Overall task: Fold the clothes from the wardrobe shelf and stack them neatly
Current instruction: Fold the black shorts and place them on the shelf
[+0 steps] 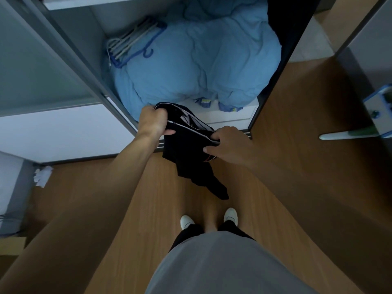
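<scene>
Hanging crumpled between both hands, the black garment (188, 149) shows a thin pale edge stripe; left hand (153, 119) and right hand (228, 145) each grip its upper edge.

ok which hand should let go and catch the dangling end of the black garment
Probably the right hand: the black garment hangs down just below it, while the left hand grips the upper end.

No text, label, brand, number or sign can be read anywhere in the frame; small yellow marks are seen on the blue cloth (204, 101) just above centre, but are too small to be made out; on the garment (186, 149) at centre only a pale stripe is seen, without legible letters.
</scene>
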Available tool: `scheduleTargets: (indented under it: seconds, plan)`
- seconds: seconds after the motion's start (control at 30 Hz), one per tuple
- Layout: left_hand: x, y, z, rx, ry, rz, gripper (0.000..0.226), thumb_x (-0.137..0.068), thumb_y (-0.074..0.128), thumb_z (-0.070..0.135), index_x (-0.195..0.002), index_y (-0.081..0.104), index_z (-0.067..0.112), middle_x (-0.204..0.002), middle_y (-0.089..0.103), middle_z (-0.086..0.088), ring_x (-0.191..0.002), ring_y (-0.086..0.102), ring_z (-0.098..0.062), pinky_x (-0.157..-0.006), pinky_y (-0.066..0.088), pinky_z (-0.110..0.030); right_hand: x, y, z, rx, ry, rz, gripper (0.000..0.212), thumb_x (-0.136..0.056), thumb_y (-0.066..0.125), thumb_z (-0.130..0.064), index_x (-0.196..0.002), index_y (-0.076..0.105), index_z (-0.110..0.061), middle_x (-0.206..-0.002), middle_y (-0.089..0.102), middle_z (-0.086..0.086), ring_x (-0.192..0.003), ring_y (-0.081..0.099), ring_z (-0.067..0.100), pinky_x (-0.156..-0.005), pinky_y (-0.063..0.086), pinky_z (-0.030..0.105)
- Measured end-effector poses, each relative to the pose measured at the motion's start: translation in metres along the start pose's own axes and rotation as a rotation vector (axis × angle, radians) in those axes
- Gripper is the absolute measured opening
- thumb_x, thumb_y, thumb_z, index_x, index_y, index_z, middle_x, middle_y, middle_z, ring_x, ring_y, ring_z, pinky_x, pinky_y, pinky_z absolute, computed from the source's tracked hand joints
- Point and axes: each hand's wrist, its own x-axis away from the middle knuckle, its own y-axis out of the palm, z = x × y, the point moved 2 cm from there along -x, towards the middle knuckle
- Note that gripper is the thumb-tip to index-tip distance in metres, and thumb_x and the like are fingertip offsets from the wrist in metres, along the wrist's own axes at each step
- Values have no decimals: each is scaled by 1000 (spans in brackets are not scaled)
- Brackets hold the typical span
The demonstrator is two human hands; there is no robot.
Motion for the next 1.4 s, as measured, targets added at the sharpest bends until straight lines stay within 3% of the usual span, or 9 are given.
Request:
scheduleTargets:
  seconds: [0.1, 0.17, 0.3, 0.47, 0.63, 0.87, 1.1, 1.3, 1.4]
  plan:
    - [-2, -4, -1, 29, -37, -25, 33, -85, 42, 6, -107, 67, 8, -98, 72, -5, -81, 73, -21, -52, 57, -25, 1, -8, -2, 61, -1, 138, 34, -95, 60, -27, -65, 53, -15, -72, 50, -4, -76, 51, 16, -65, 33, 29]
    - [-3, -9, 1, -29, -29, -45, 33, -83, 45, 13, -108, 67, 10, -97, 71, -3, -85, 69, -21, -49, 52, -23, -2, -21, -6, 87, 3, 174, 23, -96, 58, -26, -94, 69, -6, -93, 62, 2, -91, 57, 20, -75, 40, 32]
    - [-8, -21, 10, -36, 8, -124, 25, -79, 53, 32, -96, 66, 19, -84, 63, 0, -82, 55, -23, -65, 40, -31, -10, -58, -22, -24, -58, 261, 26, -90, 64, -18, -75, 66, 4, -77, 66, 20, -69, 54, 18, -64, 42, 37]
    - [-11, -36, 19, 172, 268, -505, 56, -78, 76, 52, -124, 60, 23, -120, 71, 7, -116, 64, -9, -94, 48, -21, -12, -94, -44, -285, -124, 349, 26, -87, 68, -10, -79, 63, 14, -68, 56, 24, -62, 47, 14, -58, 35, 28]
    - [-22, -45, 29, 27, 454, -529, 100, -55, 90, 35, -139, 37, 43, -146, 44, 12, -140, 37, -4, -110, 40, -30, -12, -125, -55, -324, -211, 292, 22, -92, 67, -9, -88, 65, 13, -78, 61, 27, -69, 53, 12, -65, 40, 23]
    - [-36, -26, 73, 143, 467, -442, 55, -50, 97, 43, -99, 77, 27, -105, 77, 3, -99, 72, -13, -79, 56, -18, -16, -141, -71, -274, -272, 272, 14, -90, 71, -11, -92, 71, 3, -86, 69, 16, -76, 62, 16, -75, 44, 27]
    - [-35, -19, 79, 192, 502, -515, 57, -58, 95, 42, -109, 73, 32, -111, 75, 1, -104, 71, -17, -81, 56, -22, -26, -155, -51, -376, -48, 360, 18, -84, 78, -11, -90, 74, 6, -69, 65, 1, -56, 57, -4, -59, 45, 10]
    - [-46, -33, 72, 229, 309, -842, 62, -63, 94, 25, -119, 71, 19, -123, 69, -12, -113, 67, -26, -89, 55, -28, -33, -175, -75, -376, -154, 317, 16, -84, 76, -3, -94, 76, -15, -85, 74, -2, -73, 66, -1, -72, 52, 11]
    - [-49, -32, 77, 205, 307, -841, 58, -62, 94, 25, -116, 73, 17, -120, 71, -13, -109, 69, -26, -86, 56, -27, -32, -182, -73, -423, -184, 322, 25, -85, 75, -2, -98, 72, -23, -92, 72, -9, -79, 66, -9, -75, 48, 6]
